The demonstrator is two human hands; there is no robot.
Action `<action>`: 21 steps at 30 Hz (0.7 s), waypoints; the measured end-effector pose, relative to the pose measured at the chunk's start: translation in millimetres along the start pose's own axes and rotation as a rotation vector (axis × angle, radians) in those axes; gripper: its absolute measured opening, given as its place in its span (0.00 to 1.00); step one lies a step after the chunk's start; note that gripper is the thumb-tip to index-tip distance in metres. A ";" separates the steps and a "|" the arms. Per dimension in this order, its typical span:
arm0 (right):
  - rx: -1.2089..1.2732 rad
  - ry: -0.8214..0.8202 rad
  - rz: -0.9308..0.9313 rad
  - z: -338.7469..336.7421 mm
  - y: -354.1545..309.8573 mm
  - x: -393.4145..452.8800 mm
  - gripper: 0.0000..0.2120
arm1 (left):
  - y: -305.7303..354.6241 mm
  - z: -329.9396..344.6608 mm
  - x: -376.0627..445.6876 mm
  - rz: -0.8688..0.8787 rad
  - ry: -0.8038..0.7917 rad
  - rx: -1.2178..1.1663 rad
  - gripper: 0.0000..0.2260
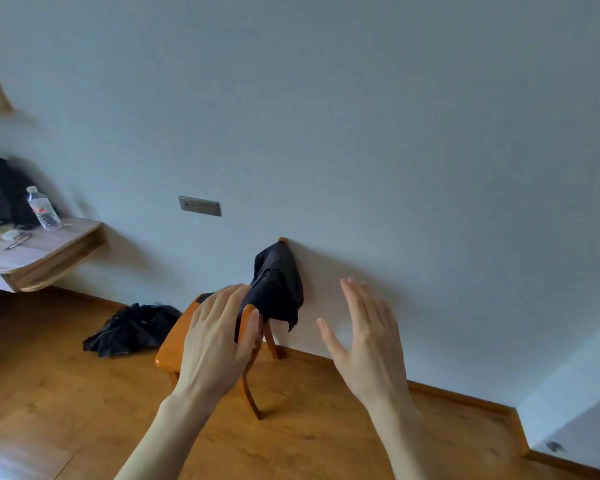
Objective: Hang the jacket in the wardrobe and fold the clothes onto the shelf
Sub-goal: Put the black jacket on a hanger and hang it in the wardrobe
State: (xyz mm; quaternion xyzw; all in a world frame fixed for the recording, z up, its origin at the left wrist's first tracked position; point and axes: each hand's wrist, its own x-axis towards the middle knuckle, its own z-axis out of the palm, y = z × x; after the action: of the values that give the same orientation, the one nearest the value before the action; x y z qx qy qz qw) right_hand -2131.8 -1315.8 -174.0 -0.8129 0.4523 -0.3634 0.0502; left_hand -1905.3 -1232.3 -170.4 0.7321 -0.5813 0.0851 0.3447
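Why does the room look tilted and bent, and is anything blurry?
Head view: the wide-angle lens tilts and bows the skirting board; the dark bag at far left is smeared; the hanging dark jacket and the left hand look fairly sharp; light is soft.

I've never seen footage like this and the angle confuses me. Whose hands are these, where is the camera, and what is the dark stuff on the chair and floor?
There is no machine here. A person wears one wide-angle camera on the head, so you look forward and down at their own bare hands. The left hand reaches toward the back of a wooden chair, where a dark jacket is draped. The right hand is open in the air and holds nothing. Another dark garment lies crumpled on the wooden floor. At the left, a wall-mounted desk carries a water bottle and a dark bag.
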 end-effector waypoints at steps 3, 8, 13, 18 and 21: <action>-0.002 -0.033 -0.002 21.9 14.6 29.3 0.35 | -12.0 20.3 28.4 -0.046 -0.007 0.006 0.20; 0.003 -0.101 0.010 69.3 36.1 72.1 0.36 | -33.8 63.2 69.9 -0.083 -0.020 -0.006 0.20; -0.019 -0.183 0.001 125.6 57.8 118.5 0.36 | -64.5 112.1 110.3 -0.111 -0.053 -0.045 0.20; -0.031 -0.251 0.022 180.8 69.8 171.7 0.36 | -107.1 158.9 151.1 -0.158 -0.115 -0.055 0.21; -0.047 -0.305 0.019 213.9 80.2 200.2 0.36 | -133.3 186.1 178.5 -0.180 -0.140 -0.054 0.19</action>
State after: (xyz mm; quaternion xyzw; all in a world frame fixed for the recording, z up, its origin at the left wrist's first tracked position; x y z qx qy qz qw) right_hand -1986.3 -1570.2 -254.0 -0.8553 0.4556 -0.2243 0.1028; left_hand -1780.0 -1474.5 -269.9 0.7759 -0.5380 -0.0131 0.3291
